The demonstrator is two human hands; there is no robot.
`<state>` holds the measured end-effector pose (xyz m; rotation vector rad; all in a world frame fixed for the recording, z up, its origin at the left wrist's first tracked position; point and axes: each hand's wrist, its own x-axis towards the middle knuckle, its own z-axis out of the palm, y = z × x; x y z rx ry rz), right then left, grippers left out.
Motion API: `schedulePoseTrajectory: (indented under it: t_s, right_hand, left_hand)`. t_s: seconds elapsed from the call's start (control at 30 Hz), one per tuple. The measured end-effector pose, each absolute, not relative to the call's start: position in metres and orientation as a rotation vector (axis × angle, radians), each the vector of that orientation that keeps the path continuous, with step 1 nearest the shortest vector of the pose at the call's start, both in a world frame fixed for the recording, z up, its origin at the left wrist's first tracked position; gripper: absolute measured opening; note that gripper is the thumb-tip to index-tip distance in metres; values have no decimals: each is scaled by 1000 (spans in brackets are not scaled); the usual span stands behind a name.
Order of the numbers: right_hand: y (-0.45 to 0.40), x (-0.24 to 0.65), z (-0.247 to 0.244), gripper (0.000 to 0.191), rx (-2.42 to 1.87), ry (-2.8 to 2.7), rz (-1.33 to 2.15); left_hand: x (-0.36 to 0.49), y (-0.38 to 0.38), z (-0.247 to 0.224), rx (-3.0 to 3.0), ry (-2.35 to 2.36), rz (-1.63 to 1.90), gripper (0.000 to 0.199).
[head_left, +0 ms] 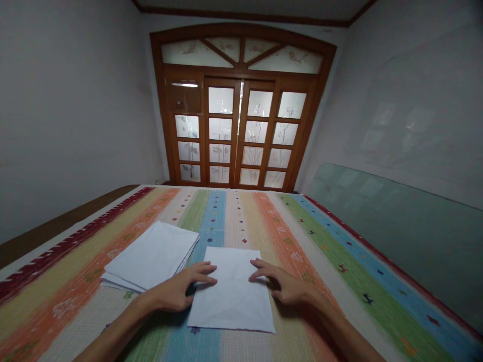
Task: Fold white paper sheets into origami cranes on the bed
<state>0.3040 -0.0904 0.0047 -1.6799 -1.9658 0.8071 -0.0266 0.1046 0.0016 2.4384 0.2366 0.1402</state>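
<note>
A white rectangular sheet lies flat on the striped cloth in front of me; whether it is paper or fabric I cannot tell. My left hand rests at its left edge, fingers apart, fingertips on the sheet. On the opposite side, my right hand touches the right edge with its fingers spread. Neither hand grips anything. A loose stack of similar white sheets sits to the left, beyond my left forearm, its edges slightly fanned.
The colourful striped cloth covers the table. A pale green panel stands along the right side. Past the far edge is a wooden door with glass panes, between grey walls.
</note>
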Motion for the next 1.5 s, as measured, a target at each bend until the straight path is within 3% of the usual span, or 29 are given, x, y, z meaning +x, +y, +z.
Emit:
schedulePoseTrajectory:
  t_s: [0.4,0.57,0.83,1.1,1.5]
  right_hand:
    - [-79,305,-10,37,-1577,-1862,570]
    - [-73,307,-15,17,-1516,-1759,487]
    - [-70,295,-8,32,-1637,-1614,407]
    - [-63,293,-24,25,-1821,-1425,274]
    - [-62,287,-24,26,-1890,-1345,377]
  left_hand:
    - [-14,107,4,2212,341,328,30]
    - [-5,103,7,2031,534,492,27]
    - [8,101,-10,1976,756,701,46]
    - [20,90,-12,2035,886,841,63]
    - [14,89,-5,2298,950,751,24]
